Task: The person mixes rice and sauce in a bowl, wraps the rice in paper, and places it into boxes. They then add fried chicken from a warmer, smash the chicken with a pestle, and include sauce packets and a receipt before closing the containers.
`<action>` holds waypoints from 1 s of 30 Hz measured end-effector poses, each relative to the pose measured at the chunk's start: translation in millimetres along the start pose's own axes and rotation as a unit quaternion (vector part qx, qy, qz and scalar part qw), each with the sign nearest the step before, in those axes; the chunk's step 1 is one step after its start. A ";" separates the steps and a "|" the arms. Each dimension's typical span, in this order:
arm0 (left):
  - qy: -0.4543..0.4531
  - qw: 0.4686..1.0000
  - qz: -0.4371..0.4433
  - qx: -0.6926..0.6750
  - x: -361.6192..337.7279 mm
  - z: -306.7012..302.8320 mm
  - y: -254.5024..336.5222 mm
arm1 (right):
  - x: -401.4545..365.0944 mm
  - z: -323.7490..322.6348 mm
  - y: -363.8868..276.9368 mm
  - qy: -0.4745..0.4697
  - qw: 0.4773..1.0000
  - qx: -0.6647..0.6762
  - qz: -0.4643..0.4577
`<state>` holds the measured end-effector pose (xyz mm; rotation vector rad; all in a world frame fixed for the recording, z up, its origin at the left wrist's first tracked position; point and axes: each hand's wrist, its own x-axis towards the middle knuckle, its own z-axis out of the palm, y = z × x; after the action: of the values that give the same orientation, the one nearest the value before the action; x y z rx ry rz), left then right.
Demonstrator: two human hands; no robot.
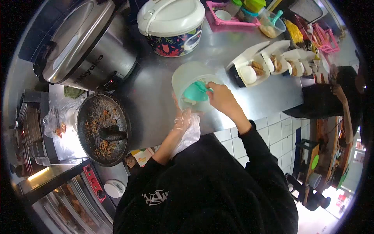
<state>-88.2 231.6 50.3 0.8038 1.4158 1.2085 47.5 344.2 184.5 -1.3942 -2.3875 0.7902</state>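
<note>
Teal scoop (196, 92) sits inside the pale tub (183, 76), and your right hand (222, 97) has its fingers closed round the handle, tipping the bowl down into what is in there. The tub stands on the steel counter (156, 105), right in front of you, near the edge.

Your left hand (183, 120) wears a clear plastic glove and lies at the tub's near rim. I cannot tell whether its fingers are gripping the wall or only resting there. A firm hold there would probably stop the tub sliding on the smooth steel. Lift the scoop level, and carry it low over the rim so nothing drops.

To your left, the stone mortar (93, 117) with its pestle (112, 133) lies close to your left elbow, smeared with red paste. Mind that sleeve. Behind it stand 2 cookers, a big steel cooker (89, 43) and a white cooker (170, 23) with a flowered band.

To your right, a row of open boxes (272, 64) holding rice and fried pieces lies well apart from the tub, with bare counter between. Another person (343, 93) stands beyond them.
</note>
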 end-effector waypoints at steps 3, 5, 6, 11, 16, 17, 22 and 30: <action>-0.007 1.000 0.011 -0.018 5.5 0.0 -3.1 | -19.1 -44.0 -39.9 0.014 0.998 0.020 0.051; -0.008 1.000 0.019 -0.023 7.6 1.8 -5.2 | -24.7 -23.1 -33.3 -0.028 0.998 -0.018 0.056; 0.002 1.000 0.017 -0.010 7.2 2.5 -5.7 | -24.9 -11.5 -29.1 -0.046 0.996 -0.037 0.060; 0.079 0.992 0.028 0.097 -9.3 2.6 -8.0 | -5.9 15.0 -19.3 -0.076 0.995 -0.053 0.021; 0.043 0.997 0.023 0.056 2.2 -2.3 9.3 | -16.0 -19.4 -11.2 0.007 1.000 0.010 0.009; 0.048 0.998 0.015 0.027 -1.1 0.4 8.3 | -17.1 -23.3 -17.5 0.038 0.999 -0.017 0.033; 0.104 0.993 0.010 -0.058 9.4 16.7 14.4 | -10.1 36.0 31.6 0.130 0.991 -0.025 0.003; 0.017 0.998 -0.006 0.060 -9.4 5.4 21.9 | -19.8 30.5 31.2 -0.128 0.713 0.612 0.319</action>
<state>-83.9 229.9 74.3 0.8598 1.5311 1.1408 65.3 329.5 142.6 -1.3694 -0.7940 2.2442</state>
